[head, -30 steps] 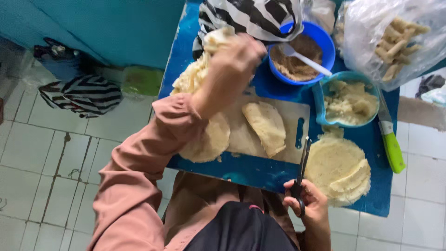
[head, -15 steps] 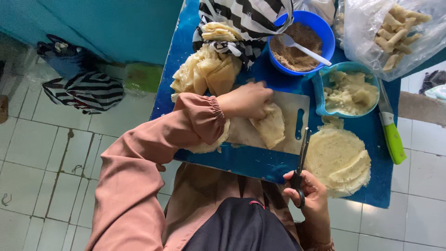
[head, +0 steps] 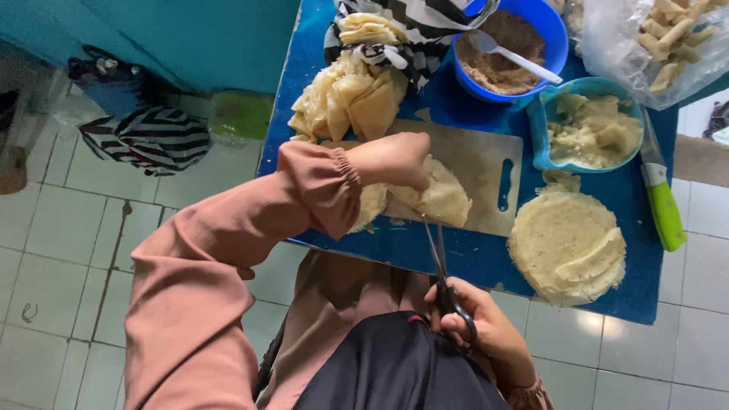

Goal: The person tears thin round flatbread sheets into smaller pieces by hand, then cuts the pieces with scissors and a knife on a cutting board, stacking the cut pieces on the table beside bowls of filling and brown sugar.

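Note:
My left hand [head: 391, 159] reaches over the pale cutting board [head: 478, 163] and grips a folded round of thin dough [head: 440, 199] lying on it. My right hand [head: 486, 326] holds black scissors [head: 439, 262] near the table's front edge, blades pointing up toward the dough's lower edge. A stack of round dough sheets [head: 566, 243] lies right of the board. A heap of cut, folded pieces [head: 353, 99] sits at the board's far left corner.
On the blue table [head: 456, 254] stand a blue bowl of brown filling with a white spoon [head: 505, 53], a teal tub of pale mash [head: 588, 129], a green-handled knife [head: 661, 201] and a clear bag of rolled pieces [head: 661, 34]. Tiled floor with striped bags [head: 148, 140] lies to the left.
My left hand came back from the far heap of pieces to the cutting board and took hold of the dough round. The right hand with the scissors stayed near the front edge.

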Demonstrator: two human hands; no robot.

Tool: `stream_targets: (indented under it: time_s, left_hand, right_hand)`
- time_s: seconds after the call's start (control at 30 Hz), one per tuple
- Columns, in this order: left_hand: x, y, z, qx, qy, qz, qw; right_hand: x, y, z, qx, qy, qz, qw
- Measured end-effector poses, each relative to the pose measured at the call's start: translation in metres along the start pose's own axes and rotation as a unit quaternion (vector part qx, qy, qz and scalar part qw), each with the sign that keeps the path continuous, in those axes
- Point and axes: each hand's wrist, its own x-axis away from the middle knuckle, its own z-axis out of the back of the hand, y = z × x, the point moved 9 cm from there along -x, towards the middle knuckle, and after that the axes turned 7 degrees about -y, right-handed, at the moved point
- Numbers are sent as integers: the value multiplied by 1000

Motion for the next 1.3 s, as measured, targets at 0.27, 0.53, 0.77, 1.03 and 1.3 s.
stream_targets:
  time_s: [0.27,0.53,0.77,1.03,1.3]
  left_hand:
    - [-4,-9,-3,-1,-87,85,993]
    - [12,-13,-11,41,-91,105,989]
    - [51,-31,-25,240,-94,109,960]
    - [66,-37,-39,344,-102,57,932]
    - [59,-52,-41,346,-90,67,931]
  right_hand:
    - [2,14,-7,20,8,-7,1000]
    - [-29,17,-19,-12,-18,25,999]
    - [-47,6,-26,-12,14,20,1000]
    - [-56,-1,-24,47,85,29,995]
    - [-62,6,-16,76,120,62,988]
